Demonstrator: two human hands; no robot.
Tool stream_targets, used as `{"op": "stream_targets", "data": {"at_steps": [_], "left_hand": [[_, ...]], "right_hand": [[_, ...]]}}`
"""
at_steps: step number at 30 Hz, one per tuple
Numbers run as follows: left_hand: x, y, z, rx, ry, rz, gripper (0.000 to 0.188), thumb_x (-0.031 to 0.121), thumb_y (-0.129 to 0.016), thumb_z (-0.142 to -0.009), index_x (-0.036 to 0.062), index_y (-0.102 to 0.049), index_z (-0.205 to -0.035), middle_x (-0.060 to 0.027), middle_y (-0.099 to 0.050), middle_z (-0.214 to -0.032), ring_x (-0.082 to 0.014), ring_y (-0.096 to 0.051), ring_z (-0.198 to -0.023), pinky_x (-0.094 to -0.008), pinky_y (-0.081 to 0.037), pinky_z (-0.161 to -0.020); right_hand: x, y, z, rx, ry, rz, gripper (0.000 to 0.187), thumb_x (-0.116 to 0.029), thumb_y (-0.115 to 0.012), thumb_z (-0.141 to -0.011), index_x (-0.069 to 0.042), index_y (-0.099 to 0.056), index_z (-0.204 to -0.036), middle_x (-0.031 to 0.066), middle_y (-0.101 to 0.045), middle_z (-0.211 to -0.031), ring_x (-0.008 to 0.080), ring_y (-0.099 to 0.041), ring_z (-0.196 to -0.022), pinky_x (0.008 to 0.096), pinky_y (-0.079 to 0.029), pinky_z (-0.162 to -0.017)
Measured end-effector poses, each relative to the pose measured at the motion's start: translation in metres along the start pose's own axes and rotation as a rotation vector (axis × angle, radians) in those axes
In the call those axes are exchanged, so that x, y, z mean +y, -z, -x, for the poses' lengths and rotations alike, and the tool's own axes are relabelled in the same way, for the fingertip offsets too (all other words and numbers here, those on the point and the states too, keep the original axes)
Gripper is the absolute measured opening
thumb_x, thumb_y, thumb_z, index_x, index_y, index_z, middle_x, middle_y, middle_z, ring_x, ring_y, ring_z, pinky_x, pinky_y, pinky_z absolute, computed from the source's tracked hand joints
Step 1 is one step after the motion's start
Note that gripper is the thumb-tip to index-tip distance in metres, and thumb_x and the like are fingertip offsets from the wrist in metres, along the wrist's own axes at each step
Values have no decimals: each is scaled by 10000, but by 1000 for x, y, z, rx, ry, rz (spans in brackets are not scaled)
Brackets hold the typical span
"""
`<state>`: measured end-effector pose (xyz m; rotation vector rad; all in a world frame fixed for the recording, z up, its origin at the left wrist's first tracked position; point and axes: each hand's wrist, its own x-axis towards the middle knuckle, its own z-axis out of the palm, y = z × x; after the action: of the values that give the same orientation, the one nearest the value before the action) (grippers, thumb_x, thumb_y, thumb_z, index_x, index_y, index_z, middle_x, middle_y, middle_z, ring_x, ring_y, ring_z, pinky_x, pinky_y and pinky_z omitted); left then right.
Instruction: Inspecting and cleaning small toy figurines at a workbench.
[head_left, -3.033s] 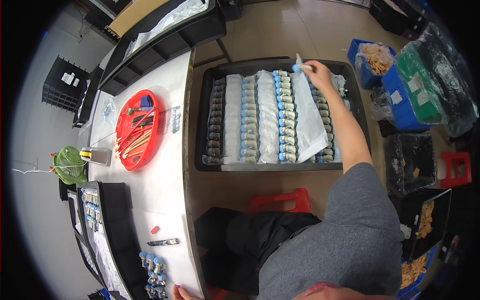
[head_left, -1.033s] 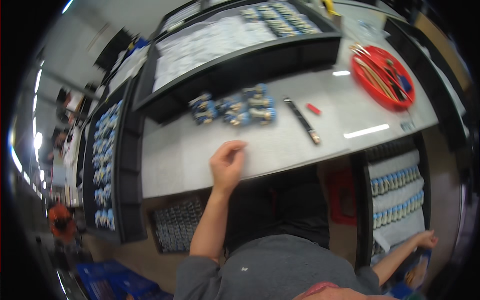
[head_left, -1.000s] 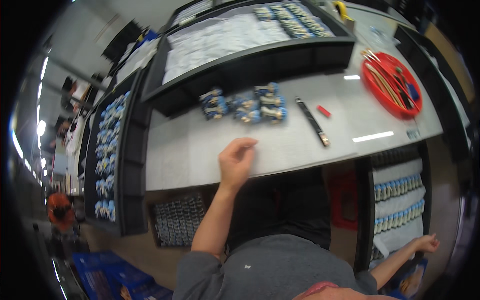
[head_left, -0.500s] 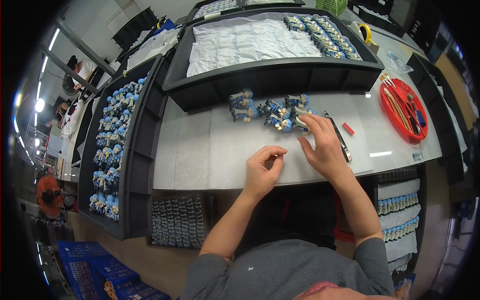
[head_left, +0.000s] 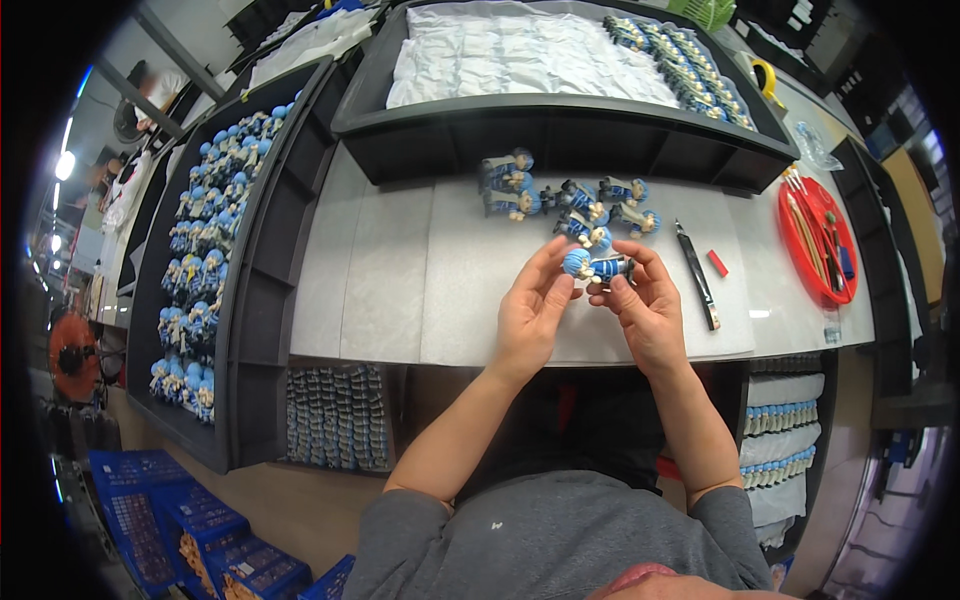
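Dozens of blue-haired tray figures point(head_left: 195, 265) crowd the left tray point(head_left: 262, 330), which stands at 9 o'clock from the held figure. Next comes the surface point(head_left: 385, 290), bare along its left stretch. Over it, the left hand point(head_left: 563, 268) pinches the figure point(head_left: 603, 268) by its head, which points to 9 o'clock. Just beyond, from 11 to 1 o'clock, loose figures point(head_left: 578, 193) lie on their sides, with the back tray point(head_left: 500, 130) behind them. The right hand point(head_left: 630, 270) grasps the leg end, at 3 o'clock. Holding it well seems to call for light, even fingertip pressure at both ends, thumbs off the painted face, and a low height above the surface so that a slip does little harm; elbows are best kept clear of the loose figures. Farther out at 3 o'clock lie the black tool point(head_left: 697, 275), a red piece point(head_left: 717, 263) and the red dish point(head_left: 802, 258).
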<state>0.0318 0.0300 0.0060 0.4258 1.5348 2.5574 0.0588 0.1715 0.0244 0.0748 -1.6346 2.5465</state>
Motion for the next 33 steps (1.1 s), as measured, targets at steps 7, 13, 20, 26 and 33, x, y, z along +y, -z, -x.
{"op": "stream_targets", "data": {"at_steps": [7,13,20,26,33], "left_hand": [[-2,9,-4,74,61,50,324,161,-528,-923,10,-501,-1209,-34,-608,-967,-75,-527,-804,-217,-417,-717],[0,9,-3,88,129,82,323,210,-555,-910,24,-550,-1174,-11,-614,-945,-54,-493,-769,-210,-401,-693],[-2,10,-4,57,108,79,342,216,-554,-910,13,-549,-1185,-49,-624,-1008,-72,-521,-817,-220,-410,-720],[-1,8,-2,33,108,-17,311,140,-537,-915,-23,-538,-1180,-146,-595,-1134,-138,-556,-995,-265,-433,-853],[3,11,0,-5,47,40,315,31,-516,-898,-13,-529,-1210,-80,-591,-1124,-100,-540,-983,-233,-413,-877]], "right_hand": [[11,2,2,-142,88,523,364,-65,-679,-791,30,-516,-1103,112,-596,-989,144,-597,-874,256,-514,-724],[13,4,6,-147,139,536,420,-127,-698,-790,33,-518,-1134,131,-607,-979,168,-604,-886,274,-513,-724],[16,8,8,-82,80,386,403,-68,-696,-782,25,-519,-1132,98,-551,-999,106,-575,-807,231,-501,-692],[14,10,8,-80,144,586,470,-26,-709,-755,10,-488,-1169,85,-534,-1038,92,-555,-843,212,-488,-710],[14,7,6,-54,31,323,462,3,-654,-794,1,-447,-1207,120,-542,-1112,145,-568,-938,257,-491,-781]]}}
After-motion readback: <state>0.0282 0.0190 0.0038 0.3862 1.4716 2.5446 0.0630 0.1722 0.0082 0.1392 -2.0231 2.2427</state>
